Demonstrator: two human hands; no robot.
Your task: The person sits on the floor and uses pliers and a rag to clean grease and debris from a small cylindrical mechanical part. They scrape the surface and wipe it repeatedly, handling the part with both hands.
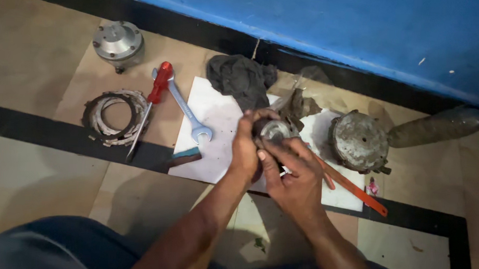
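Both of my hands hold a small round metal part (274, 130) above a white sheet (210, 123) on the floor. My left hand (245, 145) wraps its left side. Fingers of my right hand (291, 171) press on its lower right. The part is dark and greasy with a lighter metal face turned up. Much of it is hidden by my fingers.
A red-handled screwdriver (153, 97) and a blue open-end spanner (183, 105) lie left. Stacked ring plates (115, 117) and a silver round housing (118, 41) sit further left. A dirty round cover (358, 141), an orange hacksaw blade (357, 191) and a dark rag (239, 79) lie nearby, below a blue wall.
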